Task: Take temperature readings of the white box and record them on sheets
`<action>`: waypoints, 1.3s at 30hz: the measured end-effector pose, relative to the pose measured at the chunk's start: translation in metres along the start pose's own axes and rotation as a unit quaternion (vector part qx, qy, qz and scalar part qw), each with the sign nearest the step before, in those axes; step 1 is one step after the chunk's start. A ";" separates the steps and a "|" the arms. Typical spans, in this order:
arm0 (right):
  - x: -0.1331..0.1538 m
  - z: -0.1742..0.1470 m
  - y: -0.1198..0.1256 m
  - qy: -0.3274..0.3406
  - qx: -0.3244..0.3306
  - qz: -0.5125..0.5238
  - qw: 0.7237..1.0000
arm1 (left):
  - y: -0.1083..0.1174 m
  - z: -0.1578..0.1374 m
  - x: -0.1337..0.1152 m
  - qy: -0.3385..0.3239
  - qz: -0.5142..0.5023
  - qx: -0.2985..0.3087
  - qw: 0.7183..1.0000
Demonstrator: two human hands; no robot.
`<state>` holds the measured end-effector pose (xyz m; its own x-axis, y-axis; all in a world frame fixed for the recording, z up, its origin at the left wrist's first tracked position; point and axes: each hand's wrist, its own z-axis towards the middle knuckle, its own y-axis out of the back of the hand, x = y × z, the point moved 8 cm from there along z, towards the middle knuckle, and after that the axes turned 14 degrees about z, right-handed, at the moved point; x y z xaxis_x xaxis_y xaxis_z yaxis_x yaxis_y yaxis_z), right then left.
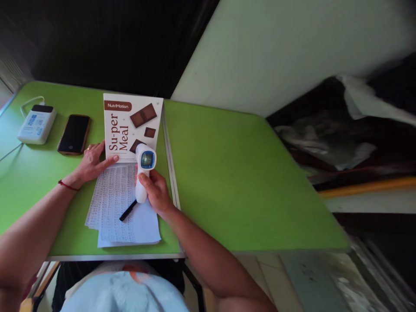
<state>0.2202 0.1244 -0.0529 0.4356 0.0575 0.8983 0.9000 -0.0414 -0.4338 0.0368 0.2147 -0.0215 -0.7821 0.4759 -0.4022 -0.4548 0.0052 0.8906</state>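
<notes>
A white infrared thermometer [141, 190] with a blue-rimmed screen is in my right hand [158, 190], my thumb on its handle and fingers wrapped around it. Its head overlaps the lower right of a white box [112, 102] printed "NutriMotion Su-per Meal" with chocolate pieces. My left hand [94, 161] grips the box at its lower left corner, thumb across the front and fingers along the side. Below the box lie sheets of paper [113, 199] covered in handwriting. A black pen [128, 211] rests on them, one end reaching the thermometer's base.
To the left, a black-screened phone [74, 133] lies on the green table [234, 182], beside a white device [38, 123] with cables. A metal seam [171, 169] crosses the table right of the papers. A dark shelf with cloth [320, 138] stands at the right.
</notes>
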 end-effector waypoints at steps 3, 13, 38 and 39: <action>-0.001 0.001 0.001 0.002 -0.001 0.004 1.000 | -0.001 0.000 0.001 0.006 0.001 -0.005 1.000; -0.001 0.003 0.002 0.009 -0.004 -0.008 1.000 | -0.002 0.000 0.004 -0.008 -0.008 -0.029 1.000; 0.006 -0.002 0.008 0.018 -0.004 0.037 0.999 | 0.000 0.001 0.007 0.003 0.007 -0.003 1.000; 0.007 -0.001 0.009 0.016 -0.005 0.040 0.999 | 0.000 0.000 0.009 0.005 0.007 -0.002 1.000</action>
<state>0.2309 0.1229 -0.0508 0.5060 0.0213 0.8623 0.8617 -0.0552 -0.5043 0.0306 0.2192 -0.0252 -0.7924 0.4672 -0.3923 -0.4460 -0.0049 0.8950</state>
